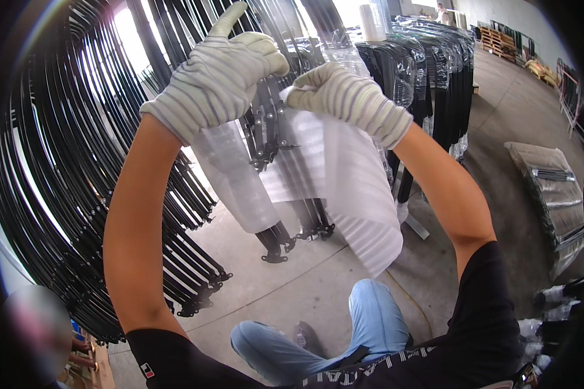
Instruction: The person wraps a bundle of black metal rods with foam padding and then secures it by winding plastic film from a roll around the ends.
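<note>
Both my hands wear striped, light-coloured work gloves and are raised among hanging black metal bars. My left hand is at a bundle of black metal bars, its index finger stretched upward and the other fingers curled against the bundle. To its right, my right hand pinches the upper edge of a white foam sheet. The sheet hangs down behind the bars, and its lower right corner curls. Left of it, white foam wrap surrounds another set of bars, whose hinged lower ends stick out.
Dense rows of black metal bars hang along the left. Plastic-wrapped black frames stand at the back right. A wrapped flat stack lies on the concrete floor at right. Another person is at the lower left.
</note>
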`<action>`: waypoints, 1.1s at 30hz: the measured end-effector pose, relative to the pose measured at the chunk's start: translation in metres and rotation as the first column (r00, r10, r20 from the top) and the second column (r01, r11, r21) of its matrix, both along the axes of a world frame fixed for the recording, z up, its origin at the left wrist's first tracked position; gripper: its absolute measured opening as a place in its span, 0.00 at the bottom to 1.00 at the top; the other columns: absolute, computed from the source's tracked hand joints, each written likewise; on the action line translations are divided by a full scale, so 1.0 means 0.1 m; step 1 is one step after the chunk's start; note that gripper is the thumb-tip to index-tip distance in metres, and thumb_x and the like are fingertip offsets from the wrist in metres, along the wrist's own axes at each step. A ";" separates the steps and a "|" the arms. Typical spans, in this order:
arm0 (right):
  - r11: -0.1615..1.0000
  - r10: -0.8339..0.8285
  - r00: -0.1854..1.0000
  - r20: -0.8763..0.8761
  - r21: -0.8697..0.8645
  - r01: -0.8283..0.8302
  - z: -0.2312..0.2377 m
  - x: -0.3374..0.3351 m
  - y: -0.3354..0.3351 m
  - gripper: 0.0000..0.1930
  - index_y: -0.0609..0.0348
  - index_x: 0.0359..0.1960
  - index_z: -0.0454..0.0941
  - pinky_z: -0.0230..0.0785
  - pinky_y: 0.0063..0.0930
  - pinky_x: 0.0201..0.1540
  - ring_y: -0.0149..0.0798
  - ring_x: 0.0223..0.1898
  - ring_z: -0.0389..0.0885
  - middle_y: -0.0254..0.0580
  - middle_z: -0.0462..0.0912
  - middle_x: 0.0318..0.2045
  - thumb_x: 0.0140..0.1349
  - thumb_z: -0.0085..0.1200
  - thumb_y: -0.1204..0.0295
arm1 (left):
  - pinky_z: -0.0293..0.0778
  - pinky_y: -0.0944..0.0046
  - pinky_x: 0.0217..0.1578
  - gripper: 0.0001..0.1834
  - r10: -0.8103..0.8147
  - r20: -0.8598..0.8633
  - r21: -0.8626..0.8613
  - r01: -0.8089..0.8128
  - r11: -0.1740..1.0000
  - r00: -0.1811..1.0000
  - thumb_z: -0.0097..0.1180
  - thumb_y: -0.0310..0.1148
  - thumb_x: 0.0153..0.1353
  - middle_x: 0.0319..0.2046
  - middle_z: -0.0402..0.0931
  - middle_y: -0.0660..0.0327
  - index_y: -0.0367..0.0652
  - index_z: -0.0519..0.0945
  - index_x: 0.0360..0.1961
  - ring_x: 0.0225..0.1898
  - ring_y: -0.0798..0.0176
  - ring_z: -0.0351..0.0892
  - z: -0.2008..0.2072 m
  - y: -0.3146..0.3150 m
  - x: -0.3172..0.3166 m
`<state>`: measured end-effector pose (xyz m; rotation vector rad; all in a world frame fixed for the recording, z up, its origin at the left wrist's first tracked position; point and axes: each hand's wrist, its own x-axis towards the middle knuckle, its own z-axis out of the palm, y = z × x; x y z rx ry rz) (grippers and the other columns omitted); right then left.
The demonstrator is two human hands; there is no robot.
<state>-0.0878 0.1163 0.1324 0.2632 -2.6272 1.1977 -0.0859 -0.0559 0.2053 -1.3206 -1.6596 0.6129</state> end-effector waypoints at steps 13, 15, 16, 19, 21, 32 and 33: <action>0.971 -0.052 0.937 -0.345 -0.236 -0.033 0.06 -0.03 -0.42 0.12 0.64 0.42 0.74 0.71 0.23 0.38 0.32 0.34 0.78 0.42 0.80 0.34 0.56 0.49 0.75 | 0.76 0.65 0.31 0.13 -0.933 0.110 0.640 -0.694 0.330 -0.343 0.58 0.39 0.49 0.26 0.77 0.59 0.41 0.76 0.30 0.27 0.63 0.77 -0.68 -0.31 -0.20; 0.988 -0.096 0.886 -0.454 -0.149 0.030 -0.04 0.02 -0.32 0.12 0.62 0.43 0.73 0.71 0.23 0.41 0.33 0.36 0.78 0.43 0.80 0.34 0.57 0.47 0.75 | 0.76 0.66 0.29 0.11 -0.932 0.064 0.634 -0.707 0.314 -0.357 0.60 0.35 0.46 0.26 0.76 0.60 0.42 0.77 0.30 0.26 0.64 0.77 -0.71 -0.20 -0.19; 0.992 -0.112 0.854 -0.508 -0.108 0.065 -0.06 0.03 -0.28 0.13 0.62 0.44 0.73 0.70 0.23 0.42 0.33 0.37 0.78 0.43 0.80 0.35 0.58 0.46 0.75 | 0.75 0.66 0.29 0.11 -0.948 0.068 0.644 -0.712 0.279 -0.310 0.60 0.34 0.46 0.27 0.76 0.60 0.41 0.77 0.31 0.26 0.65 0.76 -0.71 -0.16 -0.15; 0.982 -0.105 0.886 -0.452 0.093 0.164 0.10 0.20 -0.32 0.12 0.61 0.40 0.70 0.72 0.32 0.38 0.45 0.35 0.77 0.47 0.77 0.32 0.53 0.49 0.74 | 0.75 0.68 0.29 0.14 -0.986 0.098 0.641 -0.749 0.167 -0.136 0.60 0.36 0.47 0.28 0.76 0.60 0.39 0.77 0.34 0.27 0.65 0.76 -0.61 -0.14 0.08; 0.979 -0.169 0.886 -0.432 0.030 0.202 0.00 0.15 -0.25 0.10 0.58 0.40 0.70 0.71 0.33 0.35 0.47 0.33 0.77 0.49 0.77 0.30 0.55 0.47 0.73 | 0.74 0.69 0.29 0.14 -0.986 0.145 0.575 -0.803 0.155 -0.086 0.59 0.36 0.48 0.28 0.76 0.61 0.38 0.77 0.34 0.27 0.66 0.75 -0.66 -0.08 0.01; 0.856 0.102 0.873 -0.477 -0.406 -0.322 -0.13 -0.14 -0.46 0.24 0.62 0.51 0.63 0.69 0.22 0.37 0.31 0.31 0.74 0.40 0.77 0.31 0.50 0.53 0.77 | 0.74 0.68 0.36 0.12 -0.983 0.174 0.751 -0.654 0.090 0.065 0.59 0.30 0.49 0.31 0.77 0.59 0.36 0.77 0.35 0.30 0.64 0.77 -0.78 -0.26 -0.30; 0.829 0.159 0.934 -0.320 -0.470 -0.302 -0.10 -0.15 -0.47 0.23 0.62 0.47 0.66 0.70 0.21 0.35 0.29 0.29 0.74 0.37 0.78 0.30 0.47 0.55 0.79 | 0.74 0.68 0.35 0.12 -0.967 0.243 0.764 -0.630 0.141 0.078 0.58 0.30 0.49 0.31 0.77 0.59 0.36 0.76 0.35 0.30 0.64 0.77 -0.81 -0.31 -0.31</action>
